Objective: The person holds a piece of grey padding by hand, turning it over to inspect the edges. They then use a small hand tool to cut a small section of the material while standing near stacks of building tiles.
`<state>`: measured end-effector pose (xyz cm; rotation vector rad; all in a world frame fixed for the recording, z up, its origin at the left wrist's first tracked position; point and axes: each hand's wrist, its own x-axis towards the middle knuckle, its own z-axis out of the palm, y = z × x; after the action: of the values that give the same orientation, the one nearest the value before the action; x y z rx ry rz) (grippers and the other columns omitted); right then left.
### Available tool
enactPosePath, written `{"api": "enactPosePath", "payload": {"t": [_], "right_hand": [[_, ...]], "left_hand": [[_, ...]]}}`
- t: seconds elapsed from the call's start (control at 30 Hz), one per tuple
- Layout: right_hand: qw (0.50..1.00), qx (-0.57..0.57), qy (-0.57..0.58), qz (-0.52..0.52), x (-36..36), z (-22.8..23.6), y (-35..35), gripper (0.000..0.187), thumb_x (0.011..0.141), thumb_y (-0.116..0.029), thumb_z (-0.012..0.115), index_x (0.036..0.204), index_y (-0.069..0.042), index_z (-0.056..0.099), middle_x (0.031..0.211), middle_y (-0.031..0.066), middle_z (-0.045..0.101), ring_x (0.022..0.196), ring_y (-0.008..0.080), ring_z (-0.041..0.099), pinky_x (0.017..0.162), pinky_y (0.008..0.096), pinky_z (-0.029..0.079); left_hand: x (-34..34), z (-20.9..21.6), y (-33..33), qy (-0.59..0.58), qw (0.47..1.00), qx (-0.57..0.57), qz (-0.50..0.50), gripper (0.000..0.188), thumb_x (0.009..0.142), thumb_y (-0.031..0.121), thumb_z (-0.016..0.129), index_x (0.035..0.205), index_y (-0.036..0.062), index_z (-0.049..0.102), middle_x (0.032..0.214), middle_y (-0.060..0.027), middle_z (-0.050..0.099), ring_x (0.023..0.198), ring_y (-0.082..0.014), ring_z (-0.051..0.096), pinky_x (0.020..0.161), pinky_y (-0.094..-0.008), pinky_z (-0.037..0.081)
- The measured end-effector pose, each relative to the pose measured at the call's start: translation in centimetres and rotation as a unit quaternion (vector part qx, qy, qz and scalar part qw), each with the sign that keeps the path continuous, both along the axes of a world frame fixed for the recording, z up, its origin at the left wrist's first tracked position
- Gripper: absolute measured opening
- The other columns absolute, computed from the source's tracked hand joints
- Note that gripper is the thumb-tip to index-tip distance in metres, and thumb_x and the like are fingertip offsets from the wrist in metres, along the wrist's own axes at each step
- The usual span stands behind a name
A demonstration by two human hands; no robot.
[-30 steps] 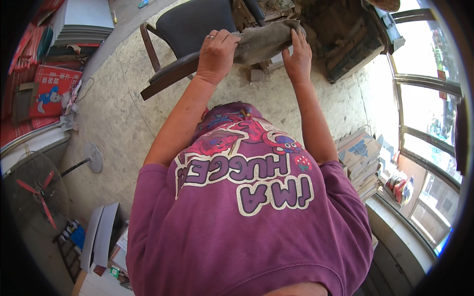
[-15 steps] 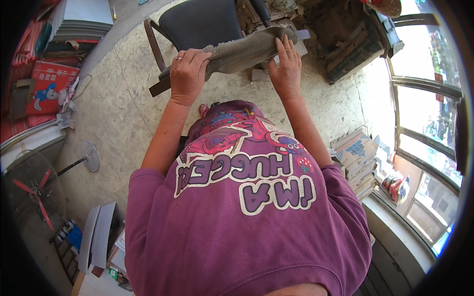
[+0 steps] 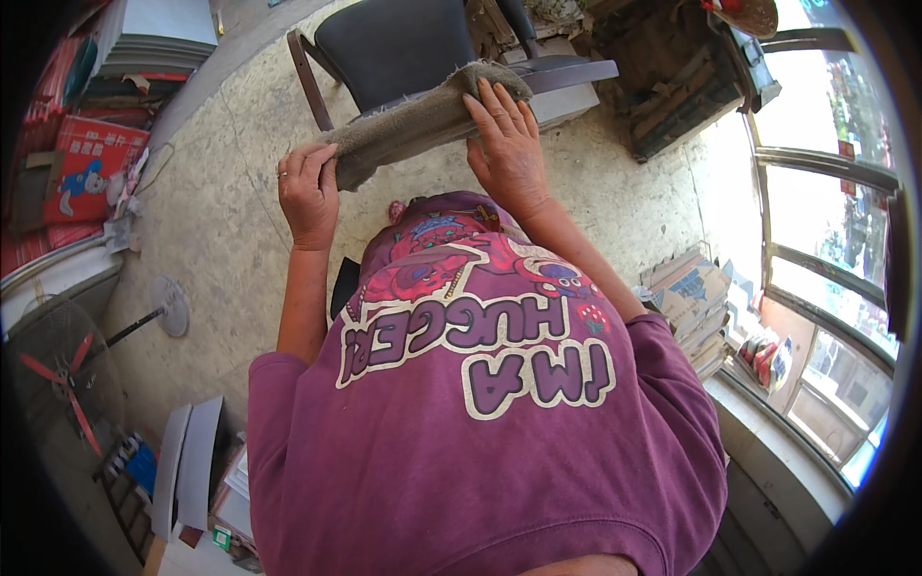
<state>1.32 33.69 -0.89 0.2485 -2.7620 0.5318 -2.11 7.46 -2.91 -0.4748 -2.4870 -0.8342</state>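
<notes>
A grey-brown rag [image 3: 408,125] with frayed edges lies lengthwise over the dark top rail [image 3: 576,75] of a chair in front of me. My left hand [image 3: 309,192] is closed round the rag's left end, fingers bent over it. Towards the other end, my right hand [image 3: 509,149] grips the rag, its long fingers laid over the top and its thumb hidden. To the right of the cloth the bare rail sticks out; its left end is covered by cloth and hand. Beyond is the chair's black seat [image 3: 394,48] with a brown armrest [image 3: 309,82].
Cardboard boxes [image 3: 663,86] stand at the far right, near the windows [image 3: 816,202]. Flattened cartons [image 3: 687,298] are stacked at right. On the left are red packages [image 3: 91,178], grey sheets [image 3: 158,38] and a fan with red blades [image 3: 62,379]. Concrete floor [image 3: 230,211] surrounds the chair.
Both hands and the rag have slid left along the rail and slightly nearer to me. More of the rail's right end shows; its left end is now covered.
</notes>
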Motion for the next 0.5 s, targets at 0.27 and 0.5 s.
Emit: {"api": "enactPosePath", "payload": {"t": [0.27,0.5], "right_hand": [[0.997,0.001,-0.01,0.082,0.5,-0.3,-4.2,0.048,0.071,-0.008,0.056,0.119,-0.01,0.05,0.135,0.0052,0.042,0.127,0.0233,0.035,0.105,0.0423,0.023],[0.999,-0.012,0.009,0.039,0.7,-0.4,-4.7,0.044,0.074,-0.003,0.052,0.117,-0.01,0.052,0.133,0.0044,0.045,0.124,0.0206,0.039,0.105,0.0409,0.025]], "left_hand": [[0.7,-1.9,-3.2,-0.062,0.994,0.087,0.016,0.017,0.074,-0.001,0.064,0.089,0.0063,0.064,0.089,-0.0077,0.059,0.086,-0.0241,0.057,0.077,-0.0322,0.046],[0.3,-1.3,-2.7,-0.031,0.997,0.062,-0.025,0.018,0.073,0.0,0.065,0.089,0.0078,0.064,0.088,-0.0061,0.059,0.085,-0.0236,0.056,0.075,-0.0323,0.045]]}}
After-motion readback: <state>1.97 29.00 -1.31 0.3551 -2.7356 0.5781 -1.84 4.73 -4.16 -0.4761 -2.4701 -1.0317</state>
